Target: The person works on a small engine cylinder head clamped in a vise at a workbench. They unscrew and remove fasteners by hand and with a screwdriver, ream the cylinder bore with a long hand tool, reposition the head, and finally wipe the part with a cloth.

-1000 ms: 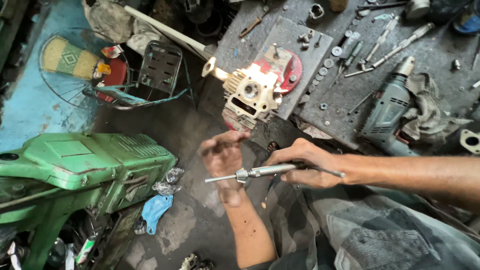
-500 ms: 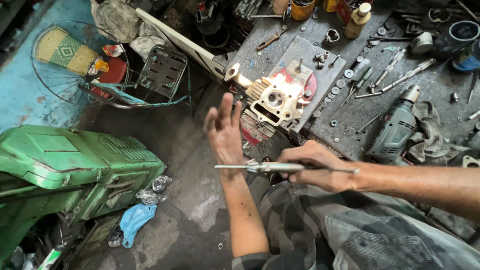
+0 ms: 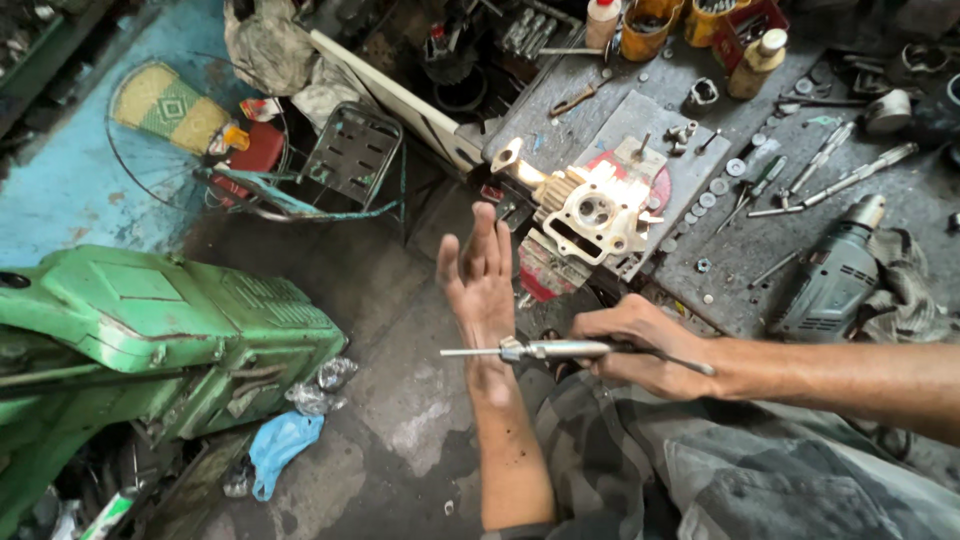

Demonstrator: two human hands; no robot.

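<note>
Right hand (image 3: 640, 345): grip closed around a slim metal tool (image 3: 545, 350), held level, near side of the engine head (image 3: 595, 212).
Left hand (image 3: 480, 275): grip open, fingers spread, holding nothing, just left of the engine head.
Engine head: on the counter (image 3: 740, 240).
Bottle (image 3: 755, 62): tan, capped, beyond the engine head.
Yellow tub (image 3: 645, 25): beyond it, contents unclear.

Beyond our grip we see a grey drill (image 3: 838, 275) on the surface (image 3: 740, 250), and a green machine (image 3: 160, 330) far left.
</note>
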